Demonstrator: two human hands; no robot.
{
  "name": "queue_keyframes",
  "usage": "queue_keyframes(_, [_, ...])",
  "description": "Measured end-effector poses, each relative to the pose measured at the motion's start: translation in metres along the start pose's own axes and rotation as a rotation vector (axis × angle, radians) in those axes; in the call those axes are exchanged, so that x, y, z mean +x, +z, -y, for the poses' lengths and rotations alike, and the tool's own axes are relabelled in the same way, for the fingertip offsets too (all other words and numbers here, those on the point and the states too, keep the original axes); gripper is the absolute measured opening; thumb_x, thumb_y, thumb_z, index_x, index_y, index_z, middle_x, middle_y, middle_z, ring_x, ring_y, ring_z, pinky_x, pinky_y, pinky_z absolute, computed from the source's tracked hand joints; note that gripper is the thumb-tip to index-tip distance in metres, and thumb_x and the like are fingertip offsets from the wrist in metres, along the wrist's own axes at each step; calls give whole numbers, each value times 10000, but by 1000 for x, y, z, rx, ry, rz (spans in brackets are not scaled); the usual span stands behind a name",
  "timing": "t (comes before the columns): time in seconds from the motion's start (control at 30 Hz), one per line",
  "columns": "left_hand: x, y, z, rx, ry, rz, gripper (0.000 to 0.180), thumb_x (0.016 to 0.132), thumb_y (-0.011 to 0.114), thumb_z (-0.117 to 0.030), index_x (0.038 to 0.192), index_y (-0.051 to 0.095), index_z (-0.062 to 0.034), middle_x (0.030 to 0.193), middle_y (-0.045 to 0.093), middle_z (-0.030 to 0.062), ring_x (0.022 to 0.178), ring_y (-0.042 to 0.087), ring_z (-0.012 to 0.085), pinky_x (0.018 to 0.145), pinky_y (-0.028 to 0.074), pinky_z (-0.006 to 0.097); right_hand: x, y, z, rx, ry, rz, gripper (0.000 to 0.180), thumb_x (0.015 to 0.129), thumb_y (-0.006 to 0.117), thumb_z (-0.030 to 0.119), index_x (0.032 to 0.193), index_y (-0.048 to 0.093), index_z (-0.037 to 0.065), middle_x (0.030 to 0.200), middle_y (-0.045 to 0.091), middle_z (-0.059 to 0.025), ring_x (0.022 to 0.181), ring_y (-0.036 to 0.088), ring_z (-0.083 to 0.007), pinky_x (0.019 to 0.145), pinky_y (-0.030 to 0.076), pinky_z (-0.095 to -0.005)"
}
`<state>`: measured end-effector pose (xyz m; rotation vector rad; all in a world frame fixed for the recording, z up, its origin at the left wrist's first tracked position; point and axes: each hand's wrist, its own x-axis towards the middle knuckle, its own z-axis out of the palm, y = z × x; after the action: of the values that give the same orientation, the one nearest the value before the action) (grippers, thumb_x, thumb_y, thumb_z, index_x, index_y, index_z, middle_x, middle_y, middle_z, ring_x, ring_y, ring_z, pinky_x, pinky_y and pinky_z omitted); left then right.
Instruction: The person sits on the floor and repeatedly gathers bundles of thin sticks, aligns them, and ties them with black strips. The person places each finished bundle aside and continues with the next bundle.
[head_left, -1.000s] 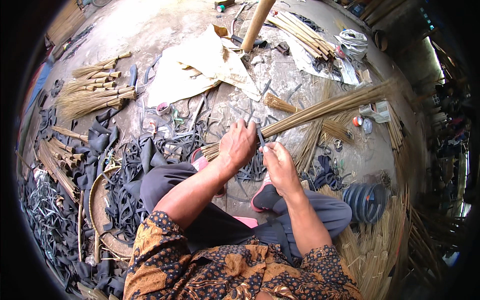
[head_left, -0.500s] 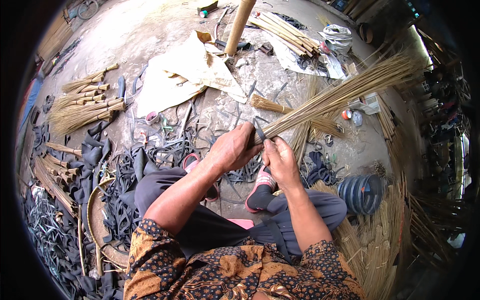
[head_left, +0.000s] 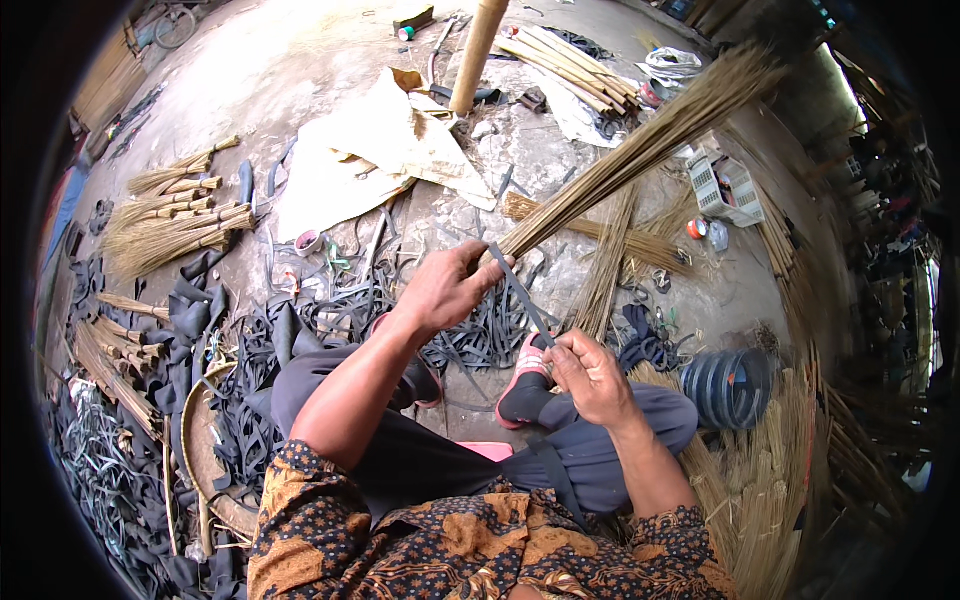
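Above the lap, mid-floor: left hand (head_left: 445, 290) closed around the stick bundle (head_left: 640, 150), now tilted higher toward the far right than before. Right hand (head_left: 590, 375) pinches a black rubber strip (head_left: 520, 295) running up to the bundle's base. Rubber scraps (head_left: 250, 420) crowd the left floor edge; bare concrete (head_left: 280, 60) lies beyond.

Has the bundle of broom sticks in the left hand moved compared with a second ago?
Yes. The stick bundle has swung upward: its far end, earlier low beside the white basket, now rises above it toward the frame's top right.
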<state>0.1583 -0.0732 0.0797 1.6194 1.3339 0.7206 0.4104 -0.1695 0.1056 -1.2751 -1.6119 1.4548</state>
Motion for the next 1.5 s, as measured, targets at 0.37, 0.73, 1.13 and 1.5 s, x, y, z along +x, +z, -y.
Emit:
queue_keyframes(0.37, [-12,15,-28,-738,146,602,373,1017,714,-334,1145,684,14,794,680,38,749,688,109,665,550,273,67,-43,25,-747,-419,48,150,992,597,126,1045,682,14,953,712,-160,907,719,-345,776,553,-434])
queue_keyframes(0.73, [-13,23,-22,365,179,156,353,958,663,-378,1100,628,-57,970,715,217,945,687,449,804,548,554,84,-19,58,-1183,-582,-12,179,920,706,206,1023,652,69,853,671,-95,792,723,-303,706,584,-425])
queue_keyframes(1.13, [-3,35,15,-132,-20,86,478,924,805,-330,1181,639,37,844,720,130,744,695,251,650,532,377,77,-24,16,-722,-247,93,189,1001,620,219,964,551,47,829,628,-202,788,653,-438,675,486,-535])
queue_keyframes(1.5, [6,36,-22,-680,-124,-18,280,1023,618,-253,1163,630,-10,809,597,-3,655,515,61,559,411,240,87,19,-9,-544,-506,-477,132,935,700,68,974,576,42,882,604,-157,801,663,-393,660,525,-458])
